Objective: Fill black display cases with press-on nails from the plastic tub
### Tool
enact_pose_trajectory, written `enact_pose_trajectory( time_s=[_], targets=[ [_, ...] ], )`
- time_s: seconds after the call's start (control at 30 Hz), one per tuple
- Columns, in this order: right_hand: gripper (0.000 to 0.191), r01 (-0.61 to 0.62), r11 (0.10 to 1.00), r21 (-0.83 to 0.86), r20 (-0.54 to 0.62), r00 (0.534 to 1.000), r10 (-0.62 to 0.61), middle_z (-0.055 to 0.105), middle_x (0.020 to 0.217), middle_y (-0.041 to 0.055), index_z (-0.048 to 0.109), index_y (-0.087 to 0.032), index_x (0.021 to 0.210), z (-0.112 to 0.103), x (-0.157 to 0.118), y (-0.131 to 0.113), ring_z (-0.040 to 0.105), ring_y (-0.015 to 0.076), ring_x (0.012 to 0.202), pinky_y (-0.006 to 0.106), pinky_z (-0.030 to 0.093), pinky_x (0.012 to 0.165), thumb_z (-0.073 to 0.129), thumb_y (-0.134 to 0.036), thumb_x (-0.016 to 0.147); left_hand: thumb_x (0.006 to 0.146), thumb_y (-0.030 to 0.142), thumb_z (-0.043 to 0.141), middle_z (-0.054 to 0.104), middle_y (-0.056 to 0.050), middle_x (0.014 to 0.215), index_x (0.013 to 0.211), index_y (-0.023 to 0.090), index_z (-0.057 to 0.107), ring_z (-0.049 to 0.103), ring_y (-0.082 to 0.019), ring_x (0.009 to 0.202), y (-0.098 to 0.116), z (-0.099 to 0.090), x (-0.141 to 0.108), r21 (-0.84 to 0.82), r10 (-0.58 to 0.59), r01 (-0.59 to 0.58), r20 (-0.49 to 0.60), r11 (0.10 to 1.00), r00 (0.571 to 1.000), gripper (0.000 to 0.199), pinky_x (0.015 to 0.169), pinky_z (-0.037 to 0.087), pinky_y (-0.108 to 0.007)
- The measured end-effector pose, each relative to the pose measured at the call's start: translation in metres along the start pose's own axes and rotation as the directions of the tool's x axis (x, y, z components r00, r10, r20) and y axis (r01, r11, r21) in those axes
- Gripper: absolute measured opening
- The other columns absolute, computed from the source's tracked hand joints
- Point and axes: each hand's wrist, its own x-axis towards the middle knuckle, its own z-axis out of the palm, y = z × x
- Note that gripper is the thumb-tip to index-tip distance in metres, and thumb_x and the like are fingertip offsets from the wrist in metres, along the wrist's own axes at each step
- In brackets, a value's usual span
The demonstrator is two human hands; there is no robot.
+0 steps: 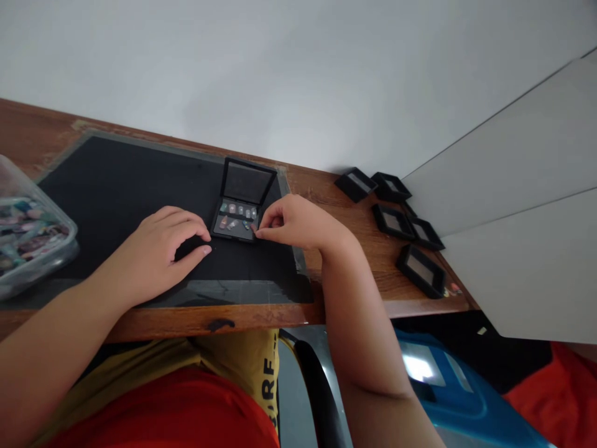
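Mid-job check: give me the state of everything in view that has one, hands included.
Black square hinged case: lid raised, small decorated pieces in two rows.
Clear plastic tub: uncovered, heaped with multicoloured pieces.
Five black rectangular boxes: grouped right of the case, contents unclear.
Left bare hand: beside the case, thumb and fingers apart.
Right bare hand: fingertips at case's right side, grip unclear.

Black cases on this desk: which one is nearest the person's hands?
The case on the dark mat, lid raised, between the left hand and right hand; the other black cases sit off to the right on bare wood.
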Motion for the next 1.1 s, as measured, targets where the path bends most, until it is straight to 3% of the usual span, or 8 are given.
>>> enact_pose_trajectory(
  time_s=[0.3,0.53,0.83,1.1],
  targets=[
    [0.014,-0.009,0.998,-0.059,-0.052,0.999,0.006,0.063,0.068,-0.0013,0.079,-0.017,0.080,0.007,0.006,-0.004,0.048,0.0102,0.062,0.028,0.031,0.062,0.077,-0.029,0.087,0.103,0.042,0.055,0.074,-0.008,0.110,0.103,0.023,0.068,0.063,-0.030,0.109,0.000,0.000,0.000,-0.030,-0.004,0.004,0.009,1.000,1.000,0.023,0.100,0.051,-0.051],
    [0.014,0.053,0.998,-0.033,-0.116,0.992,-0.056,0.062,0.066,-0.0014,0.083,-0.018,0.081,0.013,0.008,-0.007,0.047,0.0100,0.062,0.028,0.032,0.063,0.078,-0.029,0.088,0.102,0.043,0.055,0.074,-0.009,0.111,0.102,0.023,0.067,0.062,-0.030,0.109,-0.002,0.000,0.000,-0.033,-0.034,0.035,0.009,0.999,0.999,0.023,0.102,0.050,-0.052],
    [0.022,0.023,0.997,-0.068,-0.145,0.989,-0.033,0.069,0.070,0.0017,0.074,-0.018,0.070,0.020,0.009,-0.013,0.052,0.0124,0.064,0.029,0.031,0.063,0.073,-0.033,0.087,0.101,0.043,0.055,0.074,-0.009,0.112,0.102,0.024,0.067,0.063,-0.031,0.109,0.001,-0.001,0.001,-0.048,-0.064,0.065,0.028,0.997,0.998,0.022,0.103,0.050,-0.053],
    [0.019,0.067,0.997,-0.048,-0.157,0.985,-0.074,0.071,0.075,0.0026,0.075,-0.019,0.074,0.029,0.011,-0.017,0.053,0.0134,0.067,0.029,0.032,0.064,0.067,-0.030,0.087,0.101,0.040,0.056,0.074,-0.009,0.112,0.103,0.023,0.067,0.063,-0.031,0.110,0.000,-0.001,0.001,-0.051,-0.044,0.045,0.018,0.998,0.999,0.020,0.102,0.049,-0.052]
  ],
)
